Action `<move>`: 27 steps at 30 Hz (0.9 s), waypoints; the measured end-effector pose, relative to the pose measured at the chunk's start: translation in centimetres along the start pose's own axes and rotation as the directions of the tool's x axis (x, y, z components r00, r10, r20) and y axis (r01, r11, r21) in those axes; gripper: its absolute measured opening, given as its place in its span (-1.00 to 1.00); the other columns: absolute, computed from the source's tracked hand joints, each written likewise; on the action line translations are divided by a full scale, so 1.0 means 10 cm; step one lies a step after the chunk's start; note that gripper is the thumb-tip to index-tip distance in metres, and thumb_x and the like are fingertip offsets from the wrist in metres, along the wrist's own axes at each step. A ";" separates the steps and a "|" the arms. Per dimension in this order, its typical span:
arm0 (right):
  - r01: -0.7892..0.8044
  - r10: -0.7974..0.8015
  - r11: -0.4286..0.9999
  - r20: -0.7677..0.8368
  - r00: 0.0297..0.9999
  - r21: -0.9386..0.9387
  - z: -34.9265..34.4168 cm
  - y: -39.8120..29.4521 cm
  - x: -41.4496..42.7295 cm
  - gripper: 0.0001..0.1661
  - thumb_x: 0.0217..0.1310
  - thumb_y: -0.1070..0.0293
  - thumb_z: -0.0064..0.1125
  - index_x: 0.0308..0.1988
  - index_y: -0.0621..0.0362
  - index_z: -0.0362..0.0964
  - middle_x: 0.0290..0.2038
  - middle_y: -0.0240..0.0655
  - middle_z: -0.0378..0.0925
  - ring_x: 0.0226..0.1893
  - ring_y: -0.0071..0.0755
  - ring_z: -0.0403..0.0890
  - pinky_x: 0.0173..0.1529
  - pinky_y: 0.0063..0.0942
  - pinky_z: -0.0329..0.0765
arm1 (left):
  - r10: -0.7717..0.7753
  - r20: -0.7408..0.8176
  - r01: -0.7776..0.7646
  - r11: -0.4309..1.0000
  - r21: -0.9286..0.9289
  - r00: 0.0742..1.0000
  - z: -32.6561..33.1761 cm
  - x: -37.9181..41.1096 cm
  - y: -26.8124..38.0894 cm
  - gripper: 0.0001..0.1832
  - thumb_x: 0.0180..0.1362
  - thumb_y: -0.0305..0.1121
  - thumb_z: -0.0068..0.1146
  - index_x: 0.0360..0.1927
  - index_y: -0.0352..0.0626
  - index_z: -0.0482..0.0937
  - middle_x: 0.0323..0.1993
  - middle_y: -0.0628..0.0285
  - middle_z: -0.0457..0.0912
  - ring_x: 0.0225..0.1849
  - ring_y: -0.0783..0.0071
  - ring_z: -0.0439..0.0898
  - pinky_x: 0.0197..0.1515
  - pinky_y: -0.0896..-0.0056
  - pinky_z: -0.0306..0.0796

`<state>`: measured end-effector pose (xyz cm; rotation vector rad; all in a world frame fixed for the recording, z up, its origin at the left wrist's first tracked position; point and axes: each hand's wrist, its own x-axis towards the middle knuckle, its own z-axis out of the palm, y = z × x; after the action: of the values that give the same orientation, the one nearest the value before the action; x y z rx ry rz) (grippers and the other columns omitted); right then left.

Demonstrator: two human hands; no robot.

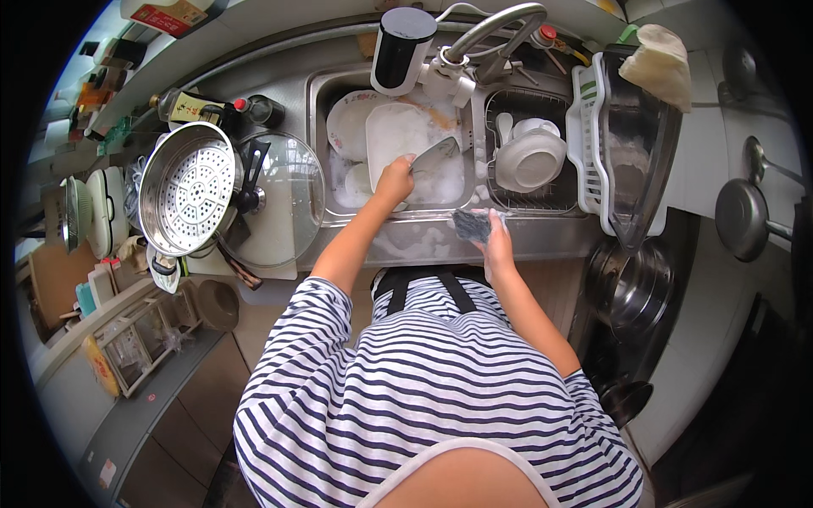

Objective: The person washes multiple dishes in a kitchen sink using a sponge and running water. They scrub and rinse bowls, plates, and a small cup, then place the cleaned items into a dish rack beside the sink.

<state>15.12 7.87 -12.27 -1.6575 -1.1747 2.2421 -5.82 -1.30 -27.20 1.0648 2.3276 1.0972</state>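
Over the left sink basin [317, 146], my left hand [395, 181] grips the edge of a thin, pale grey-green dish [438, 154]. The dish is tilted, and its full shape cannot be made out. Just in front of the sink's front rim, my right hand [498, 244] holds a dark grey scouring sponge [472, 225] with foam on it. A white squarish dish [397, 136] and a plate with a floral rim [348, 124] lie in the soapy basin. Suds partly hide another white piece [359, 180] near my left wrist.
A wire basket [540, 203] in the right basin holds white bowls [532, 160] and a spoon [504, 126]. The faucet [495, 32] arches overhead. A steamer pot [190, 190] and glass lid [286, 203] stand left; a white rack [591, 140] stands right.
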 end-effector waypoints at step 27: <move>0.754 -0.223 -0.289 0.808 0.546 -0.589 0.74 -0.33 -0.10 -0.23 0.16 0.13 -0.17 0.32 0.17 -0.03 0.39 -0.17 -0.08 0.40 -0.20 -0.07 0.39 0.05 -0.16 | -0.711 -0.147 0.248 0.420 -0.873 0.687 -0.87 -0.45 1.09 -0.78 0.27 -0.30 0.00 -0.20 -0.28 0.46 -0.48 0.38 0.49 -0.48 0.69 0.36 -0.47 0.53 0.26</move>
<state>8.14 5.87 -8.64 -0.1110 -3.2279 0.7909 -2.65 -4.54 -13.24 -0.3441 1.7880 2.0075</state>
